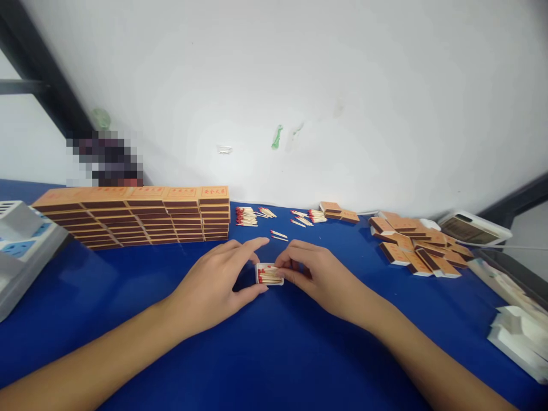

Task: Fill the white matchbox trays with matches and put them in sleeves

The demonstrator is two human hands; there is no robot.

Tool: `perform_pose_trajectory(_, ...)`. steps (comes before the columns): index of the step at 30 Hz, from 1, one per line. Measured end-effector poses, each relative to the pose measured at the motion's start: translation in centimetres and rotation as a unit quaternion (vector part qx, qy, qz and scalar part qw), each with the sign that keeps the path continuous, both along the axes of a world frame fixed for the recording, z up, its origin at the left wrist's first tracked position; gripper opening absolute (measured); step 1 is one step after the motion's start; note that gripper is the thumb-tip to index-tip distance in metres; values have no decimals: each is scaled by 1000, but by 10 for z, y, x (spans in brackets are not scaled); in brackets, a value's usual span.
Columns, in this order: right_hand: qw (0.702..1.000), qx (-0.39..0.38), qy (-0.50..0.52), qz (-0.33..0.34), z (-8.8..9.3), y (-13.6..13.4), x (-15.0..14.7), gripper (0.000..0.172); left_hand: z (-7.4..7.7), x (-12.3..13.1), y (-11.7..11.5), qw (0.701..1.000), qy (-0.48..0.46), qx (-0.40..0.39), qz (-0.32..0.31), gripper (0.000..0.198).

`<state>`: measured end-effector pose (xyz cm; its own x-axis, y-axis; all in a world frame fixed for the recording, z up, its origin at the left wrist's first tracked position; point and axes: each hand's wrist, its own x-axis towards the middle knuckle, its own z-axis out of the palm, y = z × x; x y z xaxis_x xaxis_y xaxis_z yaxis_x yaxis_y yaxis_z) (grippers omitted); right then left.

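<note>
A small white matchbox tray (257, 275) full of red-tipped matches (269, 278) lies on the blue table. My left hand (216, 274) steadies it from the left, with the thumb along the near edge and another finger by the far left corner; the index finger is raised clear. From the right, my right hand (314, 271) pinches at the matches at the tray's right end, its fingertips partly covering them. Just beyond the tray lie a few loose matches (279, 235). Farther back are a pile of matches (246, 216) and another small pile (317, 216).
Stacked matchboxes (171, 214) form a wall at the left. More matchboxes lie heaped (417, 242) at the right, with several (338, 211) by the white wall (299, 85). A white device (475, 227) with a cable and a white holder (518, 342) stand far right; a grey-white unit (21, 251) is far left.
</note>
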<state>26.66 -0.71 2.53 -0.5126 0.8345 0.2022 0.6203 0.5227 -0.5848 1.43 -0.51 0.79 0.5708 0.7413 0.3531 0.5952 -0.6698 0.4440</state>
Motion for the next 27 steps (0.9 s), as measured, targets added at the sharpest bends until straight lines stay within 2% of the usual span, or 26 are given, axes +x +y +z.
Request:
perform_pose_trajectory(15,999,36,11,-14,-4,-4,-5,14,-1,-1,0,1000,-4,13,-7,75)
perform_pose_trajectory(27,999,43,7,-2,-4,-5,-7,9,1,0,-1,1000,-8,2,-6,74)
